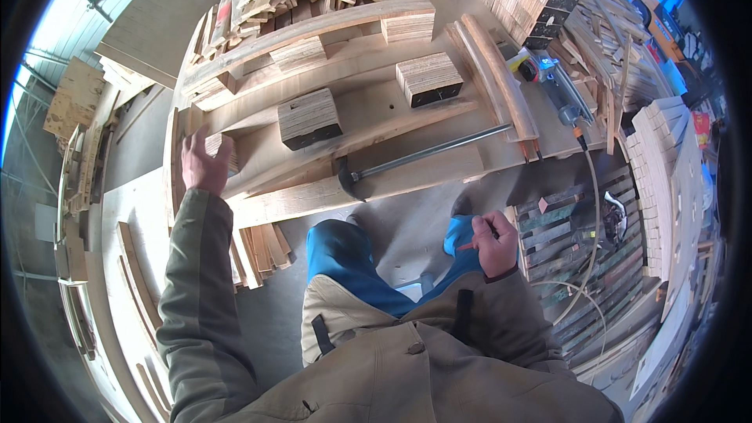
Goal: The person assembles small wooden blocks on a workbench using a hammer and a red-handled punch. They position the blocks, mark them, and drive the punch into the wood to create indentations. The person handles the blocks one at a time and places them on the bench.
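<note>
so my left hand [205,164] is spread loosely at a small block [214,142]; my right hand [497,247] curls round a thin reddish stick [466,247]; ahead of them two bigger blocks [307,116] already sit among planks [368,142], hammer [431,152] idle between; can't tell what's fastened or left loose.

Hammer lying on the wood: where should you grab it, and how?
Probably grip the hammer by its long, slim handle, toward the right end, coming from above: its top is uncovered, and the dark, curved head lies at the left end.
</note>
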A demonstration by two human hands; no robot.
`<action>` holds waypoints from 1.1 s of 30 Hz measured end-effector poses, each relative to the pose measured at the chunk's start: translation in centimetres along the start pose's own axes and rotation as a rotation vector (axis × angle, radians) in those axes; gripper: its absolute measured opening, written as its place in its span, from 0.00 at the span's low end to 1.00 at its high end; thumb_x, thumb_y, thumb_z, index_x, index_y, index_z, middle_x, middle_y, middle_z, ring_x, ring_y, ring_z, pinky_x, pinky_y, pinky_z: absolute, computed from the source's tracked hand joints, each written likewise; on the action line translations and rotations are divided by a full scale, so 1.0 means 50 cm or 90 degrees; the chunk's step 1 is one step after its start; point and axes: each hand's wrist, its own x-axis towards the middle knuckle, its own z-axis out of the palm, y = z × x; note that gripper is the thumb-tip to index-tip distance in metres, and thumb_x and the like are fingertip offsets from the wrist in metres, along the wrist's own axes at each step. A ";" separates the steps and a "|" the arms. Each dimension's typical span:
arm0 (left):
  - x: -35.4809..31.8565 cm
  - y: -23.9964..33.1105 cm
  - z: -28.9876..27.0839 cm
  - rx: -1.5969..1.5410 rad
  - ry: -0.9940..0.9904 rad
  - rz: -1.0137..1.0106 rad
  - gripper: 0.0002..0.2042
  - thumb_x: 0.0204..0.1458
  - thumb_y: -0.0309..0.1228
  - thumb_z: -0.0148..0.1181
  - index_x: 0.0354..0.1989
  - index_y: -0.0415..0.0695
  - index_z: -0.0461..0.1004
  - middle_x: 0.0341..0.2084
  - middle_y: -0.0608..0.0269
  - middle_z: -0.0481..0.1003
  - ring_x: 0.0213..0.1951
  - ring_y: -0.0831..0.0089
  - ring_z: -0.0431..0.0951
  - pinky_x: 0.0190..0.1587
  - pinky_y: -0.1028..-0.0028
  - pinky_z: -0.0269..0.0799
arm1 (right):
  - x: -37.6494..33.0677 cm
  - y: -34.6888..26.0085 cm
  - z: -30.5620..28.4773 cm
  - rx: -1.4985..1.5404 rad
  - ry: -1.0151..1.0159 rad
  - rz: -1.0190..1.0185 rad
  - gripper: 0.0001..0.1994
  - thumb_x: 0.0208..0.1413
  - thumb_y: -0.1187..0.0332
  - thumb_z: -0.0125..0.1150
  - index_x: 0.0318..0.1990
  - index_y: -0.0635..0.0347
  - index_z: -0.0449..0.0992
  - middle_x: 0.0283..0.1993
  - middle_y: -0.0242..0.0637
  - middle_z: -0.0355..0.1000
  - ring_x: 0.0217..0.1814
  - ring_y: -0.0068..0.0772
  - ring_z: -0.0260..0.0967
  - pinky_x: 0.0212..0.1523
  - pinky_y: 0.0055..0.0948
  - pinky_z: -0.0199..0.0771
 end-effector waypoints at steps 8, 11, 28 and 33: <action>0.050 0.289 0.135 -0.060 -0.139 0.164 0.35 0.57 0.55 0.65 0.68 0.46 0.72 0.66 0.49 0.70 0.69 0.51 0.67 0.72 0.53 0.61 | 0.045 -0.169 -0.034 0.211 -0.007 -0.105 0.11 0.72 0.67 0.57 0.35 0.62 0.70 0.21 0.27 0.63 0.20 0.18 0.59 0.26 0.24 0.66; 0.061 0.330 0.190 -0.068 -0.208 0.138 0.34 0.58 0.55 0.63 0.67 0.45 0.72 0.66 0.54 0.71 0.69 0.52 0.68 0.73 0.53 0.58 | 0.082 -0.250 -0.055 0.259 -0.028 -0.193 0.11 0.74 0.68 0.53 0.36 0.59 0.67 0.21 0.26 0.60 0.18 0.17 0.53 0.25 0.24 0.64; 0.066 0.341 0.223 -0.032 -0.205 0.148 0.29 0.58 0.48 0.62 0.65 0.45 0.74 0.59 0.53 0.76 0.65 0.55 0.71 0.72 0.54 0.57 | 0.520 -0.496 0.161 0.258 -0.147 -0.372 0.13 0.71 0.62 0.63 0.35 0.61 0.73 0.20 0.24 0.58 0.20 0.17 0.54 0.26 0.26 0.62; 0.068 0.338 0.227 -0.042 -0.193 0.148 0.29 0.56 0.48 0.64 0.63 0.46 0.75 0.57 0.53 0.77 0.63 0.55 0.73 0.70 0.54 0.59 | 0.604 -0.473 0.221 0.219 -0.096 -0.339 0.14 0.72 0.61 0.60 0.35 0.61 0.73 0.19 0.23 0.56 0.20 0.18 0.52 0.26 0.27 0.61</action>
